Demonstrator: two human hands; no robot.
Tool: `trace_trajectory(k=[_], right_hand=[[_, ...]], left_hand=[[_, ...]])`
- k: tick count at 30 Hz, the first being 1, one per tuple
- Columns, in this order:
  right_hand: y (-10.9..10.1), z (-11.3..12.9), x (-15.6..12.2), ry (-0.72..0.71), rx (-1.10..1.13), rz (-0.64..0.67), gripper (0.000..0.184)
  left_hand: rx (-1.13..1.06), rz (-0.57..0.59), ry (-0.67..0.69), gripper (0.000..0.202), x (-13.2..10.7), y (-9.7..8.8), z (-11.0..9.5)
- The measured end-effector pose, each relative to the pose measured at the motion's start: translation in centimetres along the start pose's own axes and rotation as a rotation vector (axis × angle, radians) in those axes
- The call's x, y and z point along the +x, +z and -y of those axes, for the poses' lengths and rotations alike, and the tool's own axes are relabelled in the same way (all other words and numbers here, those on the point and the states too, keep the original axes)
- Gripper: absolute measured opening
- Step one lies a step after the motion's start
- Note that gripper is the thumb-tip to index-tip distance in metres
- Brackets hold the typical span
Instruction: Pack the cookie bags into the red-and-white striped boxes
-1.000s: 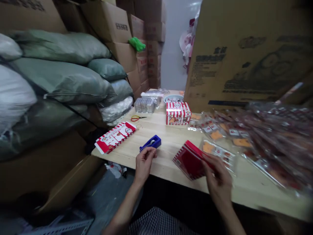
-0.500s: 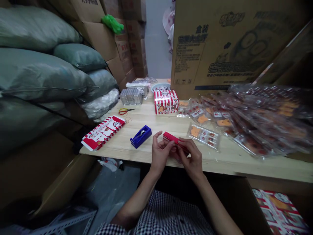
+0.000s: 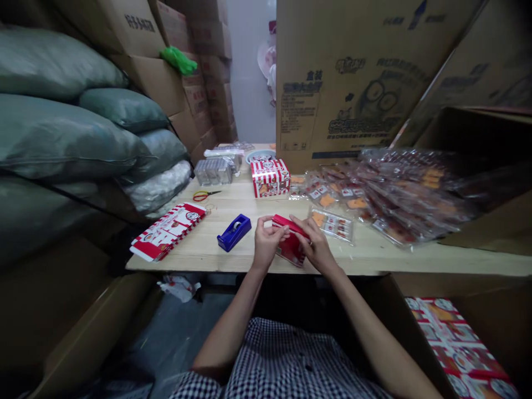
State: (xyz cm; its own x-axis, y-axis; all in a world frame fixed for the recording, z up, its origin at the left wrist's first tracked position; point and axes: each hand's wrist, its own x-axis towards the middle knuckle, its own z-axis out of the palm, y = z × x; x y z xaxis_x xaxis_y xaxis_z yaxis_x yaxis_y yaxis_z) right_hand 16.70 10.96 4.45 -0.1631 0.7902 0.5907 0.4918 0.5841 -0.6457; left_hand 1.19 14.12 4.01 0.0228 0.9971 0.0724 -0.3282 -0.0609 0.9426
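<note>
Just above the table's front edge, a small red carton (image 3: 292,250) is between my two hands, one broad face tilted toward me. My left hand (image 3: 266,242) pinches it at its upper left edge, thumb and fingers close together. On the other side, my right hand (image 3: 318,246) grips the carton's top and right edge with bent fingers. Left of my hands stands a blue tape dispenser (image 3: 234,233). A flat clear packet (image 3: 332,224) with an orange piece inside lies behind my right hand. Fingers hide part of the carton.
Flattened red-and-white cartons (image 3: 168,230) lie at the left, near scissors (image 3: 201,196). A made-up striped box (image 3: 270,178) stands farther back. Clear packets (image 3: 386,199) are heaped at the right. An open cardboard box below right holds printed boxes (image 3: 459,349). Sacks (image 3: 62,133) are piled left.
The red carton has turned so that more of its broad face shows. My right hand has moved up along its edge, my left thumb lies across its top. The whole view has shifted slightly.
</note>
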Motion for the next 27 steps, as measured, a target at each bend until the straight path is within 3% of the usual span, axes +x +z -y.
trace_trajectory(k=[4,8,13,15,17,21,24,27], right_hand=[[-0.1,-0.6,0.0,-0.051,-0.008,-0.001,0.042],[-0.1,-1.1,0.4,-0.046,0.012,-0.016,0.036],[-0.2,-0.8,0.2,-0.04,0.02,-0.026,0.032],[-0.2,-0.4,-0.1,-0.012,0.015,-0.024,0.034],[-0.1,0.0,-0.3,0.022,0.009,-0.002,0.038],[-0.1,0.4,-0.2,0.077,0.039,0.036,0.04],[-0.5,0.4,0.0,0.234,0.105,0.005,0.04],[-0.9,0.5,0.3,0.526,0.211,-0.095,0.045]], left_hand=[[-0.007,0.019,-0.012,0.066,0.4,-0.1,0.9],[0.202,0.015,0.054,0.058,0.9,-1.1,1.4],[0.572,-0.112,0.275,0.055,1.6,-3.1,1.3],[0.589,-0.039,0.308,0.064,2.0,-3.6,1.0],[0.497,0.137,0.263,0.068,2.5,-4.0,0.6],[0.315,0.471,0.1,0.043,4.2,-4.6,0.0],[0.266,0.512,-0.014,0.026,5.2,-4.3,0.2],[0.306,0.494,-0.106,0.021,5.6,-3.2,-0.2]])
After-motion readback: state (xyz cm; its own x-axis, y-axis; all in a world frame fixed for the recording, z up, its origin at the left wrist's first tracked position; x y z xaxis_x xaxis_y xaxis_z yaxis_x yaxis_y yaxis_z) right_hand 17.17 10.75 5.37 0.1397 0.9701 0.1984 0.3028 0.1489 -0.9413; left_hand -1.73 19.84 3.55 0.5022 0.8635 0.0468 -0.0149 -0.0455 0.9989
